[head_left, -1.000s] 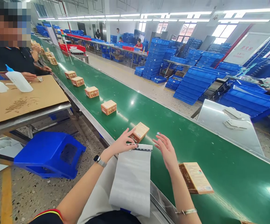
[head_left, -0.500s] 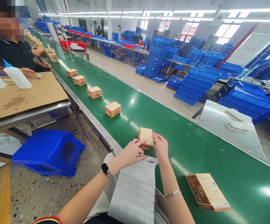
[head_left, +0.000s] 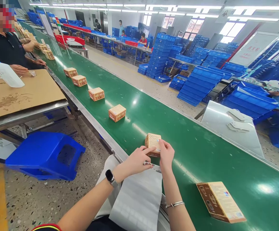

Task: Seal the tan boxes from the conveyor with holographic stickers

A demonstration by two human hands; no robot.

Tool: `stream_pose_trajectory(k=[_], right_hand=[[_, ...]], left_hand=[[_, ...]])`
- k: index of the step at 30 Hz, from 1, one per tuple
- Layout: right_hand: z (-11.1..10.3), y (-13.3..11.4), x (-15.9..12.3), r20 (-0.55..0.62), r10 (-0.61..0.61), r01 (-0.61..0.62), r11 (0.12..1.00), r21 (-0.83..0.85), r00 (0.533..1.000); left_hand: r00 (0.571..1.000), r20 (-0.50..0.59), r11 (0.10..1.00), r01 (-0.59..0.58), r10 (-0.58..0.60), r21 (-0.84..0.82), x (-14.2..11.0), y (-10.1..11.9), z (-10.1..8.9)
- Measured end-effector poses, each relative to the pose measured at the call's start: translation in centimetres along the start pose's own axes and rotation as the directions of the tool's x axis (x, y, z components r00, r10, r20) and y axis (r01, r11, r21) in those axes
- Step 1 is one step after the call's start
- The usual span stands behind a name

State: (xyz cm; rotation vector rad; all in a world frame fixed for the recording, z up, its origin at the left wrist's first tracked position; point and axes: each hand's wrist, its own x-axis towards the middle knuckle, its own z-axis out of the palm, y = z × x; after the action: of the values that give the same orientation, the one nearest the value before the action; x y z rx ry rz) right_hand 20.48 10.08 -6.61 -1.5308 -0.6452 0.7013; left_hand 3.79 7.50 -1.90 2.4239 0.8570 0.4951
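A small brown and cream cardboard box (head_left: 153, 140) sits on the green conveyor belt in front of me. My left hand (head_left: 139, 161) grips the top edge of a long grey-white label sheet (head_left: 139, 189), which hangs over the belt's near edge. Its index finger reaches onto the box. My right hand (head_left: 166, 154) is closed at the box's right side, thumb and fingertips on a small blue-and-white sticker (head_left: 158, 140) on the top face. Nearer me on the right, another box (head_left: 222, 202) carries a similar blue sticker.
Several more boxes (head_left: 117, 113) stand in a line up the belt (head_left: 139, 106). At left are a blue stool (head_left: 43, 154), a cardboard-topped table (head_left: 28, 96) with a white bottle (head_left: 8, 74), and a co-worker (head_left: 4, 48). Across the belt stands a metal table (head_left: 231, 128), with blue crates (head_left: 199, 85) behind.
The sticker now shows on the box top under my right fingertips. The box beneath my hands and the one at right sit slightly further right and lower in view.
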Motion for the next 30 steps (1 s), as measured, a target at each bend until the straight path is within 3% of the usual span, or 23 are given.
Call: stream_pose_trajectory(k=[6, 13, 18, 20, 22, 24, 25, 30], right_hand=[[-1.8, -1.2, -0.7, 0.006, -0.142, 0.139, 0.957, -0.254, 0.990], [-3.8, -2.6, 0.9, 0.022, -0.188, 0.181, 0.899, -0.400, 0.982], [-7.1, -5.2, -0.6, 0.146, -0.249, 0.288, 0.868, -0.405, 0.957], [-8.7, -6.7, -2.4, 0.363, -0.257, 0.394, 0.838, -0.378, 0.896], [-10.0, -8.2, -4.1, 0.616, -0.203, 0.481, 0.814, -0.326, 0.761], [-10.8, -9.2, -5.5, 0.748, -0.134, 0.518, 0.798, -0.307, 0.650], [-11.0, -9.6, -5.9, 0.774, -0.107, 0.522, 0.795, -0.310, 0.623], [-11.2, -10.1, -6.9, 0.817, -0.057, 0.524, 0.792, -0.313, 0.574]], left_hand=[[0.999, 0.021, 0.999, -0.032, 0.032, -0.002, 0.2, 0.9, 0.4], [0.997, 0.059, 0.999, -0.052, 0.052, -0.006, 0.6, 1.8, 0.9], [0.998, 0.037, 0.989, 0.060, -0.055, -0.135, -0.2, 2.6, -0.7], [0.991, 0.051, 0.971, 0.130, -0.122, -0.202, -0.7, 3.0, -1.8], [0.983, 0.092, 0.950, 0.177, -0.158, -0.257, -1.1, 3.5, -2.9], [0.977, 0.132, 0.923, 0.202, -0.168, -0.326, -1.4, 4.2, -3.8], [0.974, 0.145, 0.909, 0.213, -0.171, -0.359, -1.5, 4.5, -4.1], [0.963, 0.172, 0.875, 0.262, -0.209, -0.406, -2.0, 5.4, -4.9]])
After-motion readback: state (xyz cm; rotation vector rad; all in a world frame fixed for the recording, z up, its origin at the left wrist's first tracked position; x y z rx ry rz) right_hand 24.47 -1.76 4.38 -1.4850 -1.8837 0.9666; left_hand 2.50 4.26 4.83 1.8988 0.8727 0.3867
